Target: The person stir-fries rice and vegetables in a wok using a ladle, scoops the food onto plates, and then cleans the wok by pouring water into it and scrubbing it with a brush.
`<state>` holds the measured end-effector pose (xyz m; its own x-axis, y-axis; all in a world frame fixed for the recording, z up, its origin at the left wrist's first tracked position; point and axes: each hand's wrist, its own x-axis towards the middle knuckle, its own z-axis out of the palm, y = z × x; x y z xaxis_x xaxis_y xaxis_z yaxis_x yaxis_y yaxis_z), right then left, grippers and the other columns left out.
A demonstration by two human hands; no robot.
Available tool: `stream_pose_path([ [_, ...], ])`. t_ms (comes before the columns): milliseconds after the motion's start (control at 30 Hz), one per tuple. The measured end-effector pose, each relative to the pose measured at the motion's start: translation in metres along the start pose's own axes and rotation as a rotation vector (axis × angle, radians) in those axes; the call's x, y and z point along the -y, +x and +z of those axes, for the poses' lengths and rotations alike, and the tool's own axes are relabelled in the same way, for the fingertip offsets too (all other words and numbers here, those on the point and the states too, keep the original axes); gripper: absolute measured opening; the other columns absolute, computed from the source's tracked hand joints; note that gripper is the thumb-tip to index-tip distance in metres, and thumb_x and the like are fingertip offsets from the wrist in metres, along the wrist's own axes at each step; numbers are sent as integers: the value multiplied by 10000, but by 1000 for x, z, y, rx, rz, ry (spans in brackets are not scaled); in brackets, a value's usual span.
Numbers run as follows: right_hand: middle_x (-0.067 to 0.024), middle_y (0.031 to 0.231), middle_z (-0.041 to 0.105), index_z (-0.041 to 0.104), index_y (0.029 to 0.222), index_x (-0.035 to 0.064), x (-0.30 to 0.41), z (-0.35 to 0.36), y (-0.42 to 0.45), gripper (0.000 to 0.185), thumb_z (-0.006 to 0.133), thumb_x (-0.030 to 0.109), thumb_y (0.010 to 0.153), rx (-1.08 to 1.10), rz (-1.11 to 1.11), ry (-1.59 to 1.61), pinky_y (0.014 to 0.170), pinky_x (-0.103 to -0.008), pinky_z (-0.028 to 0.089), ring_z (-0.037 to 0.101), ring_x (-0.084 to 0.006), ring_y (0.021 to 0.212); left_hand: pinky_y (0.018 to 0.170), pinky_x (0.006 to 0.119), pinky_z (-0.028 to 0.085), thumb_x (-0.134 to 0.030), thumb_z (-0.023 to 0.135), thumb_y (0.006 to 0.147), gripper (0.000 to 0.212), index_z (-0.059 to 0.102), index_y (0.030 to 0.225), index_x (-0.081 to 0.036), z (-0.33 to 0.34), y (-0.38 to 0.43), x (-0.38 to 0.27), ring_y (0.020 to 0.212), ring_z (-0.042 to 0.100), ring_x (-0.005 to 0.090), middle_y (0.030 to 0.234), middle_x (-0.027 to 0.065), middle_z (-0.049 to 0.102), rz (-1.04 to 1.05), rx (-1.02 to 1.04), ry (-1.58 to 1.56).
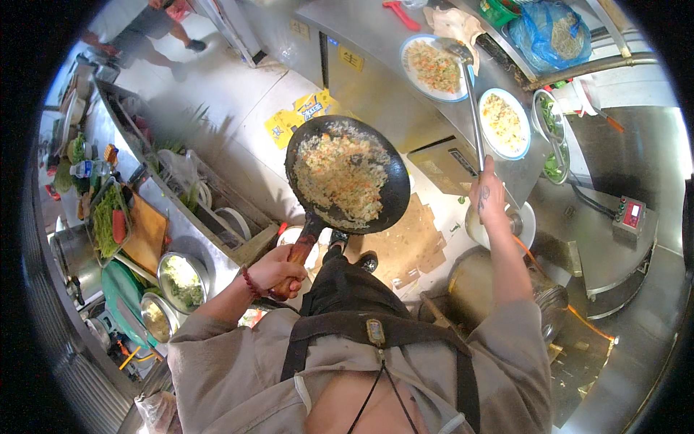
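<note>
My left hand [277, 273] grips the wooden handle of a black wok [401, 187], held over the floor in front of me. Fried rice [344, 176] with orange and green bits lies in the wok. With my right hand [487, 195] I hold the long metal handle of a ladle [461, 52]. The ladle's head is over the edge of a blue-rimmed plate of fried rice [432, 66] on the steel counter. Nearer to my right hand stands a second blue-rimmed plate [505, 123], with yellowish rice on it.
Steel bowls [183, 282], a wooden cutting board [145, 222] and a basket of greens [108, 217] stand at left. At right are a colander of green vegetables [552, 135], a white container [523, 228] and a round steel cooking unit [618, 260]. Another person [141, 27] is at the upper left.
</note>
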<state>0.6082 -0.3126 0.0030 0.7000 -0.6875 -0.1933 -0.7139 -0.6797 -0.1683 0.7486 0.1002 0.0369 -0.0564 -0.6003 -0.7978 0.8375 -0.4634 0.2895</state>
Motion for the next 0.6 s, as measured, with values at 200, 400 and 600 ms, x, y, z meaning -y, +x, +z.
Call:
stream_pose_path([
  [200,-36,550,450,352,1279,33,14,-39,-68,506,433,-48,786,211,231,1332,359,-282,388,426,-145,394,400,311,421,45,526,745,247,359,909,-33,-6,15,15,471,496,138,656,59,446,14,8,-14],
  [400,-54,591,511,304,1313,28,-20,-47,-161,565,440,-63,772,659,55,1465,328,-274,381,467,-131,412,411,308,434,9,536,771,219,368,909,-20,17,28,15,480,503,140,659,65,470,73,51,54],
  [600,-226,730,538,152,1337,-36,-24,17,-186,594,417,-6,807,525,-11,-112,551,-420,470,560,-365,640,417,309,431,16,546,746,235,381,912,-2,30,49,10,481,506,148,628,77,478,67,147,107],
])
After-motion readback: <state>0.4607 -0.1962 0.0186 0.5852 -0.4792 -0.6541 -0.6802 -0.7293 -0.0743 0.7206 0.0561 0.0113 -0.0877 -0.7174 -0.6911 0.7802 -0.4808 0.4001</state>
